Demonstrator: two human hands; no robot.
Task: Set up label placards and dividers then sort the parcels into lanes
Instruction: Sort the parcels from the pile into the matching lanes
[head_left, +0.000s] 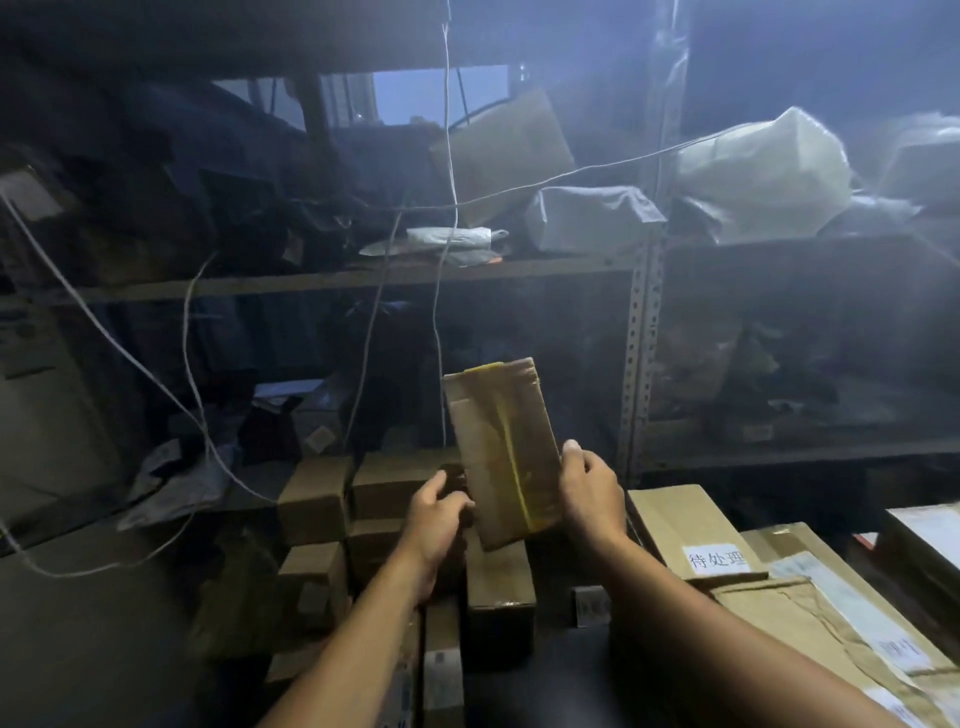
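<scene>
Several tiers of a grey perforated-steel shelving rack (641, 364) fill the dim, hazy background, with white plastic-wrapped bundles (763, 166) on an upper shelf. In front of it, low on the right, lies a large brown cardboard carton (670, 519). To the left of that carton stand rows of small brown cardboard boxes (311, 491), packed side by side like lanes already part filled.

Above those rows, clear of everything below, is a flat brown cardboard parcel (501, 441). It is held nearly upright, its top leaning slightly left and its broad face towards the camera. A strip of glossy yellow tape runs down its middle and over the top edge, and the card looks scuffed and a little creased. No address label shows on this face.

The right hand (592, 493) clamps the parcel's right edge, thumb on the front and fingers hidden behind. The left hand (434, 519) curls around the lower left edge, apparently pinching it, though shadow hides the fingertips.

The placards seem to be set, since a small white paper placard with printed characters (718, 558) sits on the large carton. The step in hand is therefore most likely sorting, with this parcel being looked over. The next move calls for turning it to find its label, then lowering it into the matching lane.
</scene>
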